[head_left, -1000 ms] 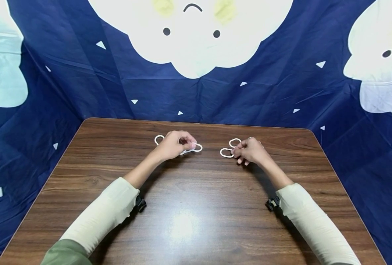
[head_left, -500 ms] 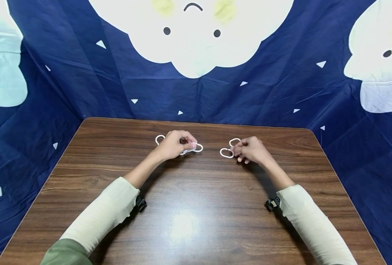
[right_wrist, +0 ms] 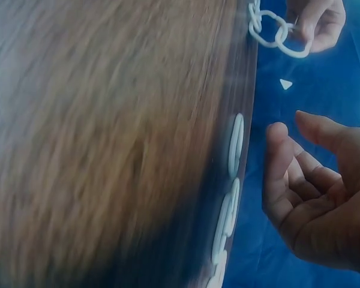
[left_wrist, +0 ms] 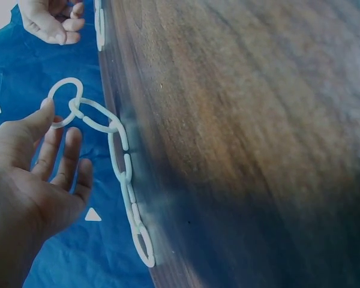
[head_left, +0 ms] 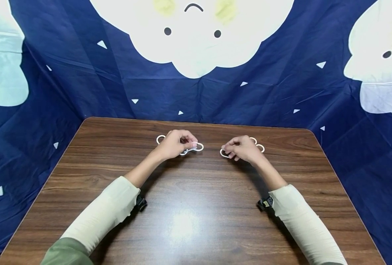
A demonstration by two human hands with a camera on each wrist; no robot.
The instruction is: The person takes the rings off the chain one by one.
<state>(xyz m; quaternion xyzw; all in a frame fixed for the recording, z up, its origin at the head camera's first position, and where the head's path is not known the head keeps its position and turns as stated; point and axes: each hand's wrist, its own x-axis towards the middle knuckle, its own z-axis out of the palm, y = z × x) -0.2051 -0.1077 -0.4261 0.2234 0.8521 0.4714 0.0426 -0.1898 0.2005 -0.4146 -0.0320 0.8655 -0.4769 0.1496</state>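
My left hand [head_left: 173, 144] pinches the end link [left_wrist: 65, 81] of a white plastic chain between thumb and fingers. That link is raised, and the linked chain [left_wrist: 113, 153] runs down from it onto the table in the left wrist view. In the head view my right hand [head_left: 243, 149] hovers over a white oval link [head_left: 223, 154], partly covering it. Fingers loosely bent, the right hand [right_wrist: 318, 192] holds nothing in the right wrist view; a gap shows between thumb and index finger. That view has the nearest link [right_wrist: 236, 145] lying flat on the table.
More white links [head_left: 260, 148] lie just right of my right hand, partly hidden by it. The brown wood-grain table [head_left: 196, 191] ends at a far edge close behind both hands. A dark blue cloth [head_left: 196, 97] with clouds and white triangles hangs beyond it.
My right hand has shifted left, covering more of the leftmost loose link and uncovering links to its right. The left hand has stayed almost still, holding the same chain link.
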